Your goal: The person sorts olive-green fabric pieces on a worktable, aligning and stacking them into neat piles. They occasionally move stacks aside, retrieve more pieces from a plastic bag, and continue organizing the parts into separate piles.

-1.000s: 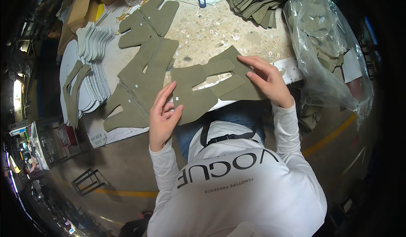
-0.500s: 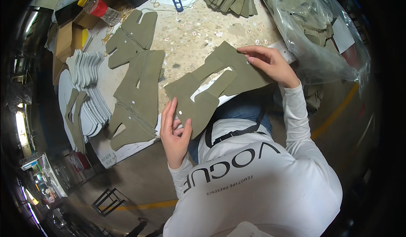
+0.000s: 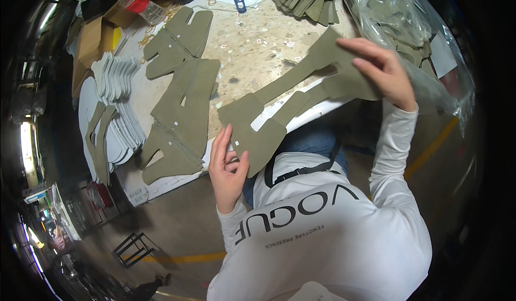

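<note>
My right hand (image 3: 384, 73) pinches the far right end of an olive U-shaped cut piece (image 3: 355, 83), thumb on one side and fingers on the other. That piece's two arms reach left towards another olive cut piece (image 3: 263, 137), partly overlapping its ends. At the left edge of this second piece is my left hand (image 3: 228, 172), its thumb and fingers gripping the corner beside a small white sticker (image 3: 236, 143). Both pieces lie along the table's front edge, partly beyond it. Left of my left hand are fanned piles of similar olive pieces (image 3: 185, 105).
Stacked pale grey pieces (image 3: 115, 86) stand at the left with olive strips (image 3: 98, 140) on them. Thread snips (image 3: 238, 1), a bottle (image 3: 145, 5) and a cardboard box (image 3: 91, 46) lie farther back. A clear plastic bag (image 3: 395, 11) of olive pieces is at the right.
My right hand has moved right, drawing its olive piece away from the other, so the overlap is smaller and the arms show longer. My left hand stays at the same corner.
</note>
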Motion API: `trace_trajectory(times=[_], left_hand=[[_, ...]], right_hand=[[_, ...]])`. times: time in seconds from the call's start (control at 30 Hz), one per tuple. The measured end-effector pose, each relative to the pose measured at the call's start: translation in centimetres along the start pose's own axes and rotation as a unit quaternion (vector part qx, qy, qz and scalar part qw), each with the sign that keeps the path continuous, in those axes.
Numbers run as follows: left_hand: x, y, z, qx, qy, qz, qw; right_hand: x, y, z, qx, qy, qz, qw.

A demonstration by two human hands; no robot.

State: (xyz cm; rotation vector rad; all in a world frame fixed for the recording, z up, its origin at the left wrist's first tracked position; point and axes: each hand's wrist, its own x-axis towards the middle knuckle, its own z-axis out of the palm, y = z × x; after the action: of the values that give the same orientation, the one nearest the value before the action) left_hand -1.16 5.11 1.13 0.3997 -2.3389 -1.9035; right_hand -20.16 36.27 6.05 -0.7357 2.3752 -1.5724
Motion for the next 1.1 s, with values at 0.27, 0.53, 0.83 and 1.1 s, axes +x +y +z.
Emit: trace_trajectory(times=[0.27, 0.53, 0.83, 1.1], left_hand=[[-0.2, 0.5, -0.1, -0.003, 0.014, -0.005, 1.000], [-0.5, 2.2, 0.4, 0.021, 0.023, -0.001, 0.999], [-0.6, 4.1, 1.2, 0.013, -0.009, -0.013, 1.000], [2.2, 1.9, 1.4, -0.080, -0.029, 0.059, 0.995]], right_hand=[[-0.5, -6.6, 2.1, -0.109, 0.082, -0.089, 0.987], [-0.5, -5.2, 17.8, -0.121, -0.095, -0.045, 0.987], [-0.9, -5.7, 18.9, -0.065, -0.048, -0.087, 0.993], [2.7, -6.1, 10.2, -0.110, -0.153, -0.194, 0.963]])
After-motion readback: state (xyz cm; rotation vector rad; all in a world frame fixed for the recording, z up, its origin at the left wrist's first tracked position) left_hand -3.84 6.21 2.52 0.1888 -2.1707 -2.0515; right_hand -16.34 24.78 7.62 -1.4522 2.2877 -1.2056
